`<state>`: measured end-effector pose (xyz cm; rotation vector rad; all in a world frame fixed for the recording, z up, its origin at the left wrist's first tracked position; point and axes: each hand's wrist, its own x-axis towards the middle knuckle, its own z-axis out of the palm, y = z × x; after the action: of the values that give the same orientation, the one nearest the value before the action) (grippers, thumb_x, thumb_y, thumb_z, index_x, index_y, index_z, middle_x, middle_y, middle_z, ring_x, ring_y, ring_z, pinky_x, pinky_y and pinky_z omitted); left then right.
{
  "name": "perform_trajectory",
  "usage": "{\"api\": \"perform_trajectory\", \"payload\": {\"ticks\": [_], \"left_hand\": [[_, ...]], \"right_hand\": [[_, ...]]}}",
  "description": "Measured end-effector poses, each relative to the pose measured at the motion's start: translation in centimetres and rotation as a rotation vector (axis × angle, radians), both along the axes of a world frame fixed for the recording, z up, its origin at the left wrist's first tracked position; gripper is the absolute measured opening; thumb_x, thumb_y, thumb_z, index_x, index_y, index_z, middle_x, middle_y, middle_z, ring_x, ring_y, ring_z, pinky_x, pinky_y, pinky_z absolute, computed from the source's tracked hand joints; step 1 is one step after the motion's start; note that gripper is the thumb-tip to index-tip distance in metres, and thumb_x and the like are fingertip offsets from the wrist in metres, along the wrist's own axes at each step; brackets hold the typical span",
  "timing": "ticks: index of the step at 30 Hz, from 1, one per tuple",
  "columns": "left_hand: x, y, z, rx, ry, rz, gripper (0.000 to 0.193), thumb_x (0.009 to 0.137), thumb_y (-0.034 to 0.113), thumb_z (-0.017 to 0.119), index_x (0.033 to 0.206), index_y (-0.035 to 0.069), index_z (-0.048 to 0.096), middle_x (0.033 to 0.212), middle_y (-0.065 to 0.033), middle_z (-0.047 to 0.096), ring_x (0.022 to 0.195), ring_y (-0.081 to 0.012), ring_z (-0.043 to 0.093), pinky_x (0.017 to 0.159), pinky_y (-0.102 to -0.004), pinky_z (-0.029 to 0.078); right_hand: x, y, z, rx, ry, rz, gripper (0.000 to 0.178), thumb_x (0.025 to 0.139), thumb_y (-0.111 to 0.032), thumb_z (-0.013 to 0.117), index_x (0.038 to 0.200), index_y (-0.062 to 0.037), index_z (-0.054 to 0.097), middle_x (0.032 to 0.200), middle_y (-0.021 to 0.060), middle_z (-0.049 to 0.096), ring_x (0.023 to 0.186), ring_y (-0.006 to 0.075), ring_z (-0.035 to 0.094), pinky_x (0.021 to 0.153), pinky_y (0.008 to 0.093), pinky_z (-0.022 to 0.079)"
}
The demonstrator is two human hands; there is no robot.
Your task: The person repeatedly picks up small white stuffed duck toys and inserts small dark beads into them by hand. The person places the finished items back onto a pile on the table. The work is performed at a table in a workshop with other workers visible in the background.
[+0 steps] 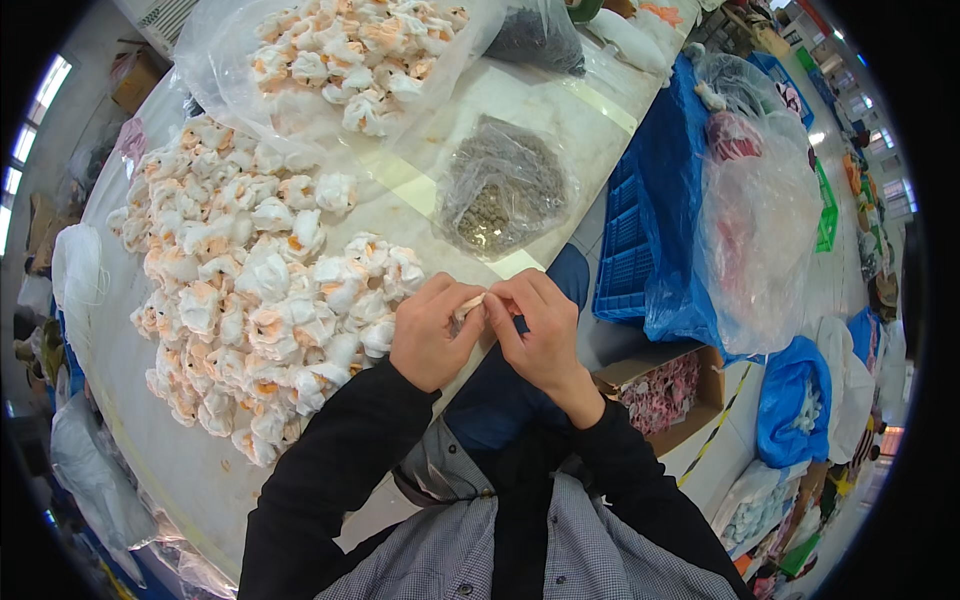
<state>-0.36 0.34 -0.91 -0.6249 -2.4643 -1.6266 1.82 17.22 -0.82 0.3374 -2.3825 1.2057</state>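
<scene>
Left hand, pinched narrow on one small pale piece by the table edge; right hand, fingertips meeting it, grip unclear. Leftward, white table with heap of white-and-peach puffs. Beyond: clear bag of greyish bits; rightward, blue crate. Farthest: open plastic bag, more puffs inside.
</scene>
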Motion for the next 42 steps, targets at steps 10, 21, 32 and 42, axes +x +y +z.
{"api": "perform_trajectory", "payload": {"ticks": [10,21,32,42], "left_hand": [[-0.1,-0.3,-0.5,0.003,0.002,0.072,0.013,0.087,0.005,0.073,0.099,0.002,0.076,0.079,-0.0089,0.061,0.054,-0.0185,0.051,0.053,-0.0325,0.039],[-0.2,-0.2,-0.5,0.001,-0.063,0.063,0.013,0.088,0.005,0.073,0.100,0.003,0.074,0.085,-0.0121,0.065,0.055,-0.0249,0.057,0.055,-0.0352,0.046],[0.1,-0.2,-0.3,0.048,-0.118,0.076,0.014,0.087,0.006,0.073,0.101,0.002,0.075,0.082,-0.0105,0.063,0.057,-0.0215,0.055,0.055,-0.0338,0.043],[-0.1,-0.3,0.5,-0.033,-0.164,0.064,0.014,0.088,0.007,0.074,0.102,0.004,0.075,0.086,-0.0121,0.065,0.062,-0.0274,0.061,0.058,-0.0364,0.048]], "right_hand": [[-1.3,0.5,0.7,0.114,0.053,0.029,0.007,0.089,-0.005,0.077,0.094,-0.0045,0.072,0.083,0.0084,0.065,0.068,0.0257,0.064,0.060,0.0350,0.050],[-10.1,1.0,-0.2,0.538,0.139,-0.067,0.009,0.086,-0.013,0.077,0.094,-0.0120,0.073,0.093,0.0044,0.065,0.095,0.0274,0.061,0.089,0.0413,0.045],[-3.9,2.0,2.2,-0.434,-0.476,0.178,0.009,0.095,-0.007,0.074,0.099,0.0008,0.075,0.089,0.0036,0.071,0.075,0.0117,0.062,0.067,0.0269,0.048],[-2.0,2.0,1.0,-0.813,-0.747,0.344,0.012,0.101,-0.008,0.070,0.106,0.0021,0.072,0.091,0.0029,0.071,0.075,0.0083,0.061,0.068,0.0229,0.049]]}}
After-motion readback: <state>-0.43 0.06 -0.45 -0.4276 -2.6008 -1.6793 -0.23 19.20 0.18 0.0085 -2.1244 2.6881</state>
